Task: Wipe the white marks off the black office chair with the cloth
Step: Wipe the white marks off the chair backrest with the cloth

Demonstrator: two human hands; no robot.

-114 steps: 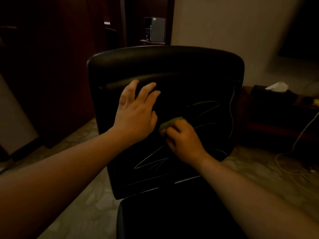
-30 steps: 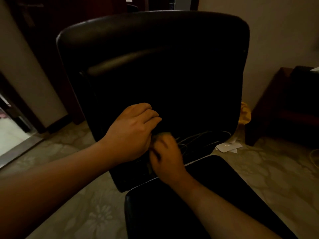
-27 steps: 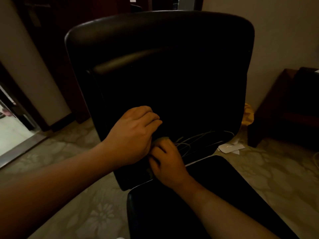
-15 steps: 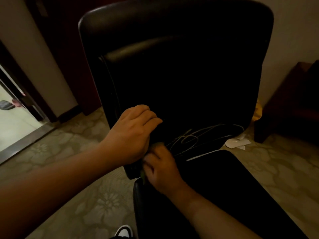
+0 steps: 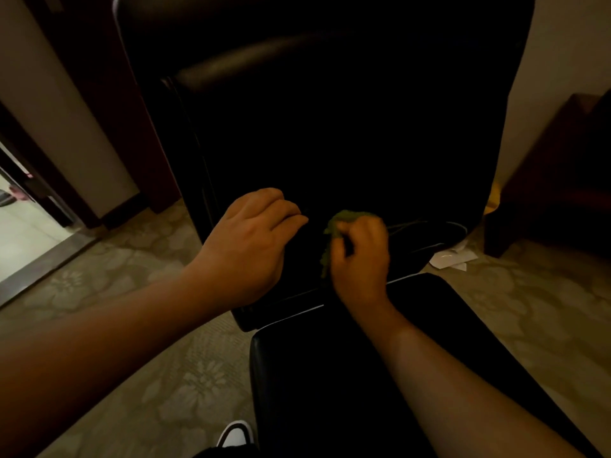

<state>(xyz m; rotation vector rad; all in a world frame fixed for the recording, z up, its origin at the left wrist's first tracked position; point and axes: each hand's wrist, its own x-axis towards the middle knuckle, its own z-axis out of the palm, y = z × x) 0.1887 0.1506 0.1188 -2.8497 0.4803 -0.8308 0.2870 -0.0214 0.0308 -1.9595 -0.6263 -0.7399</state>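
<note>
Our right hand [image 5: 360,256] has its fingers [image 5: 355,231] curled tight around a green cloth [image 5: 334,233], soft and nubbly, bunched into a wad. The cloth shows above the knuckles and hangs as a narrow strip down the hand's left side, its long axis roughly vertical. It presses against the lower part of the chair [image 5: 330,127] back. Just left, our left hand [image 5: 251,239] rests on the same backrest, fingers bent at the knuckles with the tips on the leather; it holds nothing. The chair is black, smooth and faintly glossy, with a tall padded back and rounded corners. Thin white marks [image 5: 426,226] loop across the bottom right of the backrest, just right of the cloth. The seat [image 5: 347,375] lies flat below our forearms. Around it lies a pale floor [image 5: 165,375] with a flower pattern, and white paper scraps [image 5: 451,257] lie near the chair's right edge.
</note>
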